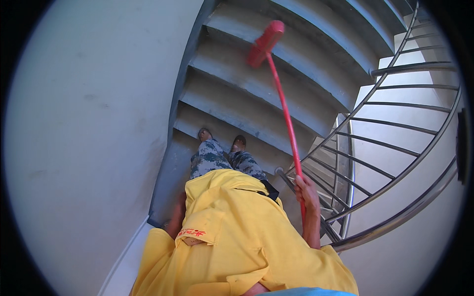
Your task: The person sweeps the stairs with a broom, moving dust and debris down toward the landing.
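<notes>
My right hand is closed around the pink-red handle of a broom, low on the stick and close to the stair railing. The stick slants up and slightly left in the view. Its blurred pink-red head is over the steps a few treads beyond my feet; whether it touches them I cannot tell. On the left only my forearm shows beside the yellow shirt; the left hand itself is hidden.
Curved grey concrete stairs fan out before me. My sandalled feet stand on one of the treads. A pale wall runs along the left, and a metal railing curves along the right beside a stairwell.
</notes>
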`<state>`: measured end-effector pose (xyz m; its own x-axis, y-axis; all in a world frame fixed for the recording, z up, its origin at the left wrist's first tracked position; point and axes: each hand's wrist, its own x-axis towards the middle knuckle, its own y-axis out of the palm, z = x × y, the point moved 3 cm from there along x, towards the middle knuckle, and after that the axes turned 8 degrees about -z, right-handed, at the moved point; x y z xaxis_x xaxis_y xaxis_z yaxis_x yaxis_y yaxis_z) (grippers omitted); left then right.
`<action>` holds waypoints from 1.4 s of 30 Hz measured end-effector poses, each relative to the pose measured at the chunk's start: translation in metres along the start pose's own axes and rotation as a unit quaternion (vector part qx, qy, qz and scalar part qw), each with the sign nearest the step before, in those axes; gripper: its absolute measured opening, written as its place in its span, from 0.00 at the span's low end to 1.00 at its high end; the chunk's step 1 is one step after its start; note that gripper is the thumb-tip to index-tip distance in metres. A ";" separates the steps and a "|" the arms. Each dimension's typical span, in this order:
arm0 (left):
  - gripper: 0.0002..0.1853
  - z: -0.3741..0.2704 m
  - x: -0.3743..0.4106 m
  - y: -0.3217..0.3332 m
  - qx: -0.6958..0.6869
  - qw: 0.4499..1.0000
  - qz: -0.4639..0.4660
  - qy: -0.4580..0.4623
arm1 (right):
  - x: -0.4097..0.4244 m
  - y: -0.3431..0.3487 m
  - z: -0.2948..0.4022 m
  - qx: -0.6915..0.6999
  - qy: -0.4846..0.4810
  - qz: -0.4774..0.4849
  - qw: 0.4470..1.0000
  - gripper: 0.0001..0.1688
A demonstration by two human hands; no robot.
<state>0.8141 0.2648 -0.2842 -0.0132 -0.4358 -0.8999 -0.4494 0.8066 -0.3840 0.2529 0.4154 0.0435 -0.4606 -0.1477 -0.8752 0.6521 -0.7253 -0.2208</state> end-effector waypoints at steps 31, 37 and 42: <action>0.10 0.185 -0.118 0.020 -0.161 0.978 0.131 0.012 | 0.047 0.108 -0.173 0.227 -0.107 0.168 0.953 0.19; 0.12 0.230 -0.169 0.062 -0.484 0.841 0.240 0.025 | 0.079 0.187 -0.152 0.395 -0.007 0.347 0.850 0.18; 0.12 0.201 -0.230 0.080 -0.612 0.783 0.109 0.029 | 0.098 0.191 -0.117 0.348 -0.039 0.426 0.834 0.14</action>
<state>0.9609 0.5093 -0.1494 -0.2327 -0.3868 -0.8923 -0.9496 -0.1080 0.2944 0.4033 0.3410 -0.1348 -0.0643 -0.8324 -0.5504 0.2679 -0.5457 0.7940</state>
